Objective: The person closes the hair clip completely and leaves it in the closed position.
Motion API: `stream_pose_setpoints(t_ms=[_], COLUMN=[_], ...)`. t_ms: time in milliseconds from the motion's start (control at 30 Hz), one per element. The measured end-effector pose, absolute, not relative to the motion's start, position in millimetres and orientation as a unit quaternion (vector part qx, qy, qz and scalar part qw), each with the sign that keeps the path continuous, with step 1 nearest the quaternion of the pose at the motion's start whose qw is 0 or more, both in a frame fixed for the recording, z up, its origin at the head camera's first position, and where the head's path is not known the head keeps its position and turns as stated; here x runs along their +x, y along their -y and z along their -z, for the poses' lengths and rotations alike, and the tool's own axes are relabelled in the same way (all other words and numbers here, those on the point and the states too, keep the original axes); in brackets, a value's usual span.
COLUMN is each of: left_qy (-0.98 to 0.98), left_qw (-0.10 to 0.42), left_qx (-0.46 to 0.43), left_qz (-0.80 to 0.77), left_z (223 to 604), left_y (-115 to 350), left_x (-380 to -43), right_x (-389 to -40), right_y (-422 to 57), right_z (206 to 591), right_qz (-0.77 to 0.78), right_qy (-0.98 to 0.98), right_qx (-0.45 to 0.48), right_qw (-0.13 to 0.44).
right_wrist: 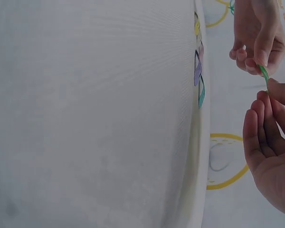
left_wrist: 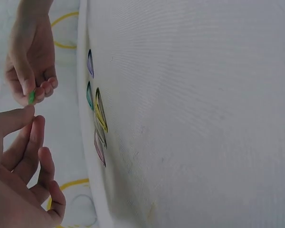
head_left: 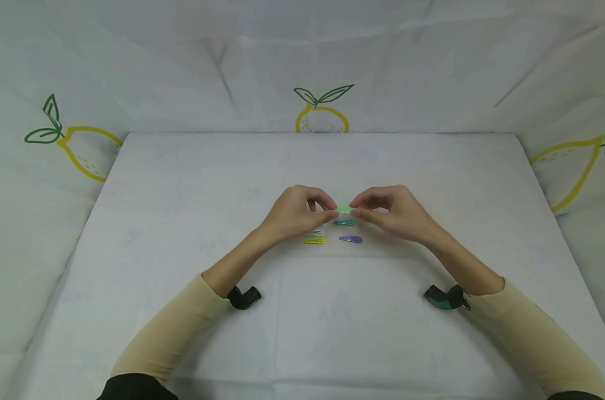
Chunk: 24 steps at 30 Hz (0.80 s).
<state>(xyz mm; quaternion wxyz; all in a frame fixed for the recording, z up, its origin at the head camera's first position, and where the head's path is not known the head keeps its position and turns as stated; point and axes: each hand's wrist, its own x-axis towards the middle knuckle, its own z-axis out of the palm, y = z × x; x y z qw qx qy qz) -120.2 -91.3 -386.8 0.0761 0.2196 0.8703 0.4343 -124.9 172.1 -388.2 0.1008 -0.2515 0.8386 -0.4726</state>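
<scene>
Over the middle of the table, both hands hold a green snap hair clip level between them. My left hand pinches its left end between thumb and fingertips. At the right end, my right hand pinches it the same way. In the right wrist view the clip appears as a thin green strip bridging the two sets of fingertips. On the table below lie a teal clip, a purple clip, a yellow clip, a pale clip and a pink clip, partly covered by the left hand in the head view.
A white cloth covers the table. Behind it and at both sides hangs a white sheet printed with lemons. A dark wrist device sits at the left cuff, and another dark device at the right.
</scene>
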Motion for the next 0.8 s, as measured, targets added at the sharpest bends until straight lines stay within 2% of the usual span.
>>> stream_pose_setpoints(t_ms=[233, 800], left_qy=[-0.896, -0.92], left_qw=[0.068, 0.092], left_qx=[0.222, 0.248], left_qz=[-0.379, -0.288], left_z=[388, 392], left_y=[87, 78], left_x=[-119, -116], right_x=[-123, -125], right_y=[-174, -173], right_z=[388, 385], right_qz=[0.452, 0.384], right_qy=[-0.848, -0.865], right_qx=[-0.252, -0.259], right_qw=[0.113, 0.194])
